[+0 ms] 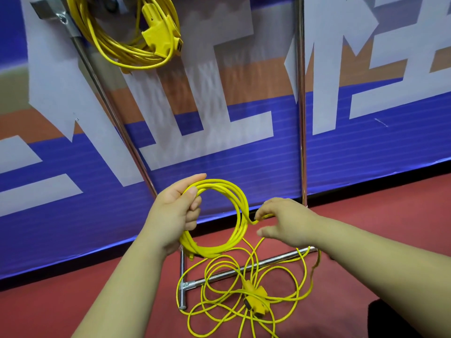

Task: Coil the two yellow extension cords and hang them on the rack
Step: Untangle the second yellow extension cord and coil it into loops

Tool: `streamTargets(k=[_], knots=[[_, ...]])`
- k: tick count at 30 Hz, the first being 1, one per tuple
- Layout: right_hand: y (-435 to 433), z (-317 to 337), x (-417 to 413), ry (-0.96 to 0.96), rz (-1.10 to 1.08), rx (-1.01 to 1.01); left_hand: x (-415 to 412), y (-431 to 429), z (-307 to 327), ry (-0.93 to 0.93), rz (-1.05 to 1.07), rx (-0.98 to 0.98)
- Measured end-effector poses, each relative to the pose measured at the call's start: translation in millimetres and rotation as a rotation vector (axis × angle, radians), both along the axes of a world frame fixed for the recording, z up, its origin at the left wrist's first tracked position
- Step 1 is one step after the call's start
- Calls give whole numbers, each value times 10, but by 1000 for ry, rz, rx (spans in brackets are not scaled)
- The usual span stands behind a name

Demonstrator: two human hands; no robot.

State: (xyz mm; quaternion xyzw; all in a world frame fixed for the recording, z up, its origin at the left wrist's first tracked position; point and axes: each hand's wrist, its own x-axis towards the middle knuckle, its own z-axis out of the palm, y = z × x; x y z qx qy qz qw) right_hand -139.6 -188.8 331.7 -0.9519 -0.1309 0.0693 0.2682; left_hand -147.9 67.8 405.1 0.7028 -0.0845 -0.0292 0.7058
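Up at the top left of the rack (114, 118), one coiled yellow cord (127, 42) already hangs with its yellow socket block against the loops, in front of the blue, white and orange banner (244, 147) that stands behind the rack's two chrome uprights. Below it, in front of the rack's left upright, the left hand (174, 213) is clenched around several round loops of the second yellow cord (219, 215), thumb on top and fingers curled through the coil. Just right of that coil, the right hand (283, 220) pinches the strand leaving the loops between its fingertips, palm down, the thumb held loose underneath. From there the cord drops to the red floor (366, 228), where the uncoiled rest (244, 289) lies in slack overlapping curves across the rack's chrome foot bar (268, 262). Its yellow socket block (255, 301) rests on the floor amid those curves, just nearer the camera than the foot bar.
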Motion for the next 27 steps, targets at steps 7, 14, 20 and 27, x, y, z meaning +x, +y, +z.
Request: streamTargets(k=[7,14,20,27], knots=[[48,113,-16,-107,-10,357,42,79,21,36,97,-211],[44,389,15,-256,-284,696,101,144,-34,94,158,-228],[75,387,102,-309,-430,551,6,20,5,88,64,-295],[167,281,138,-166,-350,344,-52,20,87,43,50,-463]])
